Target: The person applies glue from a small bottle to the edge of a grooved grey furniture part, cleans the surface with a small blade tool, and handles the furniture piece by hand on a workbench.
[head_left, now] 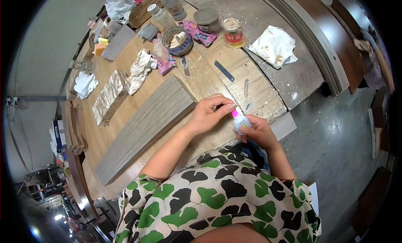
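My right hand (260, 132) is wrapped round a small white squeeze bottle (242, 123) with a pink collar, its narrow top pointing up and away from me. At that top, the thumb and forefinger of my left hand (207, 113) are pinched together; whatever sits between them is hidden. Left of my left forearm, a long grey wood-grain board (146, 128) lies slantwise on the wooden worktable (217, 86). A dark flat blade (224, 71) rests on the tabletop beyond my hands.
Farther back stand a tub of pale paste (177, 41), a yellowish jar (234, 34), a round dark tin (206, 19) and clear bottles. A stained white cloth (274, 47) lies at the right. Left of the board are a wrapped block (111, 96) and crumpled paper (141, 70).
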Demonstrator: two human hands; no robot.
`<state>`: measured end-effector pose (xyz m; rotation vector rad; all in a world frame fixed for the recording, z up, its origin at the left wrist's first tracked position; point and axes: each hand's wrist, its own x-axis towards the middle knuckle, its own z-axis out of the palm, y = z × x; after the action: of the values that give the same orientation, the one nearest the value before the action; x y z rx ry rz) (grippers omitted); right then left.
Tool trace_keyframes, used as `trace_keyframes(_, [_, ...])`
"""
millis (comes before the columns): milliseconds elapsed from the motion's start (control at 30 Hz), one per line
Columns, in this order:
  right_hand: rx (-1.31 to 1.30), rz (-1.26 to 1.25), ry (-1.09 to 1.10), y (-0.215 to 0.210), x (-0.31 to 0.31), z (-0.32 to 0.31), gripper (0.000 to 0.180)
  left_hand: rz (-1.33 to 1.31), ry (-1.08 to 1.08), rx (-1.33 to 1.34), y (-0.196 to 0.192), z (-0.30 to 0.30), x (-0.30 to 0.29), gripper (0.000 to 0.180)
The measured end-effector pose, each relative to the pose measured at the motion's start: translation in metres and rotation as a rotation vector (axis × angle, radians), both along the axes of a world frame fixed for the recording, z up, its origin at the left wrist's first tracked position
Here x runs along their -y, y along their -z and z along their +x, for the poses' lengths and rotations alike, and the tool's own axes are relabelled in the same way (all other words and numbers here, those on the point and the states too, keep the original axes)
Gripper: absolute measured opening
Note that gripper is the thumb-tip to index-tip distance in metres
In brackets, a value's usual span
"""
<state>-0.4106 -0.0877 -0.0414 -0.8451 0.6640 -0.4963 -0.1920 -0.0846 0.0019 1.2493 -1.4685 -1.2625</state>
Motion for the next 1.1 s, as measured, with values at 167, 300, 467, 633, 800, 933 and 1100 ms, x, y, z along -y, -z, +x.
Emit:
trace_keyframes(167, [0.018, -0.066, 0.044, -0.002, -0.003, 0.004, 0.026, -0.013, -0.087, -0.012, 0.0, -0.005, -0.002, 0.017])
trace_keyframes(300, [-0.036, -0.158, 0.137, -0.009, -0.009, 0.011, 0.026, -0.011, -0.177, -0.002, -0.003, -0.009, -0.005, 0.017])
trace_keyframes(467, [0.12, 0.062, 0.035, -0.016, -0.009, 0.006, 0.023, 0.101, 0.004, -0.104, -0.017, 0.001, -0.002, 0.016])
trace_keyframes(633, [0.335, 0.193, -0.123, -0.016, -0.008, 0.002, 0.019, 0.183, 0.164, -0.059, -0.031, 0.005, -0.003, 0.016])
trace_keyframes(800, [0.185, 0.061, -0.035, -0.026, -0.012, 0.011, 0.019, 0.053, -0.011, -0.117, -0.027, -0.005, -0.013, 0.016])
trace_keyframes(933, [0.116, 0.007, 0.03, -0.025, -0.016, 0.012, 0.017, 0.043, -0.099, -0.089, -0.025, -0.012, -0.017, 0.017])
trace_keyframes(1100, [0.01, -0.172, 0.199, -0.02, -0.027, 0.026, 0.018, 0.025, -0.185, -0.112, -0.021, -0.014, -0.018, 0.018])
